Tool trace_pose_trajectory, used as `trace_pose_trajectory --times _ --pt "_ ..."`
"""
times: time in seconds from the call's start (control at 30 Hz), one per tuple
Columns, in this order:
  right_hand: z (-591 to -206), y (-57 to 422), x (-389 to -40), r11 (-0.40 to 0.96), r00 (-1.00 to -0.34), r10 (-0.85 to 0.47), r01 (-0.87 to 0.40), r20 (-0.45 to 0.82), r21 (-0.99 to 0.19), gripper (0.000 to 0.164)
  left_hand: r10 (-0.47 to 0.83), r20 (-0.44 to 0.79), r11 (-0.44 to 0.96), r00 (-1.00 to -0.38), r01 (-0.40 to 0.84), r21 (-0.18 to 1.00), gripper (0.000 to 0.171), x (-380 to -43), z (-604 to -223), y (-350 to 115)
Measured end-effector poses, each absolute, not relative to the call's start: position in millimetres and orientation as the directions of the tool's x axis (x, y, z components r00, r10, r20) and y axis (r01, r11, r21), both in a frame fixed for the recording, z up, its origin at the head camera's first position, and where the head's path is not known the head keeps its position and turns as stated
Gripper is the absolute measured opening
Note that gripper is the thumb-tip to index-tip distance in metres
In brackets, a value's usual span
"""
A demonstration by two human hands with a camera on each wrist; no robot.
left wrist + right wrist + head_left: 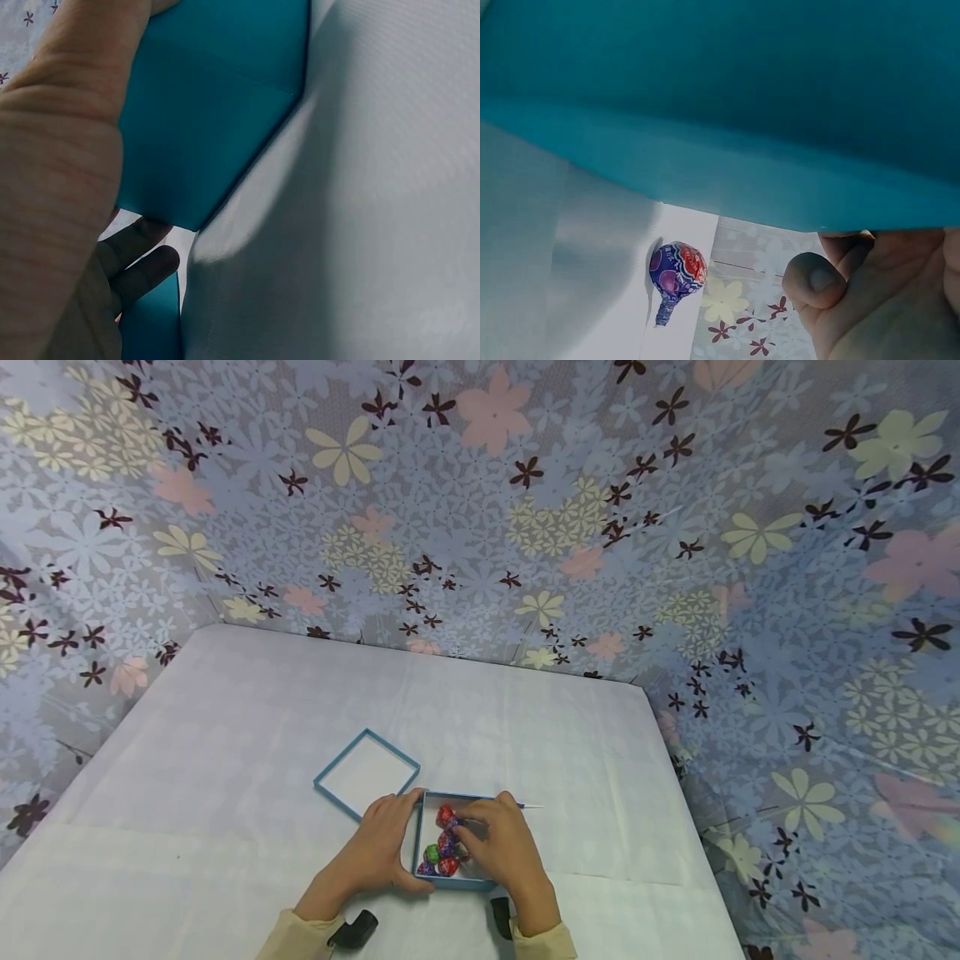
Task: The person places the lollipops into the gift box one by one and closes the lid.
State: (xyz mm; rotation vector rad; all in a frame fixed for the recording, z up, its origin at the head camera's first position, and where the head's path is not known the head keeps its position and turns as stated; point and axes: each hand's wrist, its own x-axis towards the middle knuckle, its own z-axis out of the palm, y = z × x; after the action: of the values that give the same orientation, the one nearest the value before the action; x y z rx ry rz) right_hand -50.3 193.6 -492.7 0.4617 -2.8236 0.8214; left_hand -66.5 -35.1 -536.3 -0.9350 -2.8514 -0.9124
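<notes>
A shallow blue box (454, 883) with a white inside stands near the table's front, holding several wrapped lollipops, such as a red one (448, 866) and a green one (432, 852). My left hand (378, 847) grips the box's left side, thumb at the near corner and fingers at the far one. Inside the box, my right hand (501, 843) pinches a purple-wrapped lollipop (454, 821) between thumb and index finger. The right wrist view has that hand (885, 292) partly hidden behind the blue wall. In the left wrist view, my hand (67, 187) lies along the box's outer wall (217, 112).
A blue-rimmed square lid (367, 772), white inside, lies just beyond the left hand. One purple and red lollipop (677, 270) rests on the table outside the box; its white stick (532, 807) shows past the right hand. Flowered cloth (450, 527) hangs behind the white-covered table (262, 718).
</notes>
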Motion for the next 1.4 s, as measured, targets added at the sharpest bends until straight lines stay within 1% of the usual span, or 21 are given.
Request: trace_pose_trajectory --times 0.3,0.47,0.63,0.9,1.13,1.4 --pt "-495 196 -52 0.787 -0.931 -0.230 -0.348 0.283 -0.509 0.018 0.542 0.171 0.651 -0.823 0.539 0.534 0.136 -67 -537 -35" --pt "-495 204 -54 0.781 -0.932 -0.173 -0.326 0.318 -0.532 0.016 0.542 0.169 0.646 -0.823 0.537 0.542 0.136 -67 -536 -35" --pt "-495 216 -55 0.776 -0.945 -0.098 -0.269 0.313 -0.570 0.014 0.541 0.157 0.647 -0.826 0.528 0.550 0.136 -67 -535 -35" --pt "-493 225 -55 0.747 -0.920 -0.077 -0.309 0.385 -0.589 0.016 0.537 0.151 0.648 -0.830 0.521 0.556 0.137 -67 -537 -35" --pt "-489 233 -55 0.750 -0.926 -0.036 -0.274 0.376 -0.603 0.021 0.537 0.144 0.643 -0.831 0.514 0.568 0.138 -68 -538 -34" --pt "-495 243 -57 0.730 -0.926 -0.023 -0.273 0.377 -0.627 0.019 0.533 0.119 0.645 -0.838 0.494 0.583 0.138 -68 -538 -34"
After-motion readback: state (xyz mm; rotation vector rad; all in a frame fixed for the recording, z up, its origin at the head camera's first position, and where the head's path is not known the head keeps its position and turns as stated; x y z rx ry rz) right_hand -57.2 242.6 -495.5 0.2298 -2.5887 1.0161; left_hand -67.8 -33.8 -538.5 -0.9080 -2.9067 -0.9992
